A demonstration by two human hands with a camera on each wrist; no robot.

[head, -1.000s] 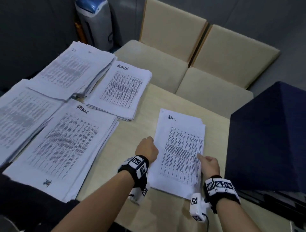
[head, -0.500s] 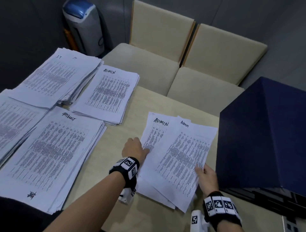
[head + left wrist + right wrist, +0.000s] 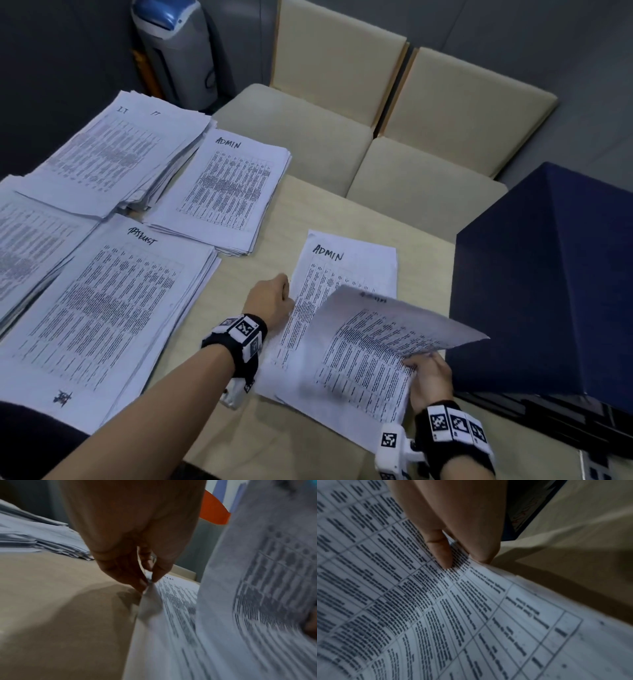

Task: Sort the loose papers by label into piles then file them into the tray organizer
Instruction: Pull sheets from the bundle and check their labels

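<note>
At the desk [image 3: 239,428], the right hand [image 3: 430,382] pinches a lifted sheet [image 3: 373,346] by its edge while the left hand [image 3: 270,299] nips the "ADMIN" sheet [image 3: 346,263] below; each label is best read before dropping sheets on the matching pile [image 3: 229,192].

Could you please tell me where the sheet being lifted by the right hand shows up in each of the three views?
Head: the lifted sheet curls up at lower centre-right, its edge pinched by the right hand.
Left wrist: it rises along the right side, blurred.
Right wrist: it fills the left and bottom, under the thumb.
Shared landmark: the tan table, also left wrist and right wrist.
</note>
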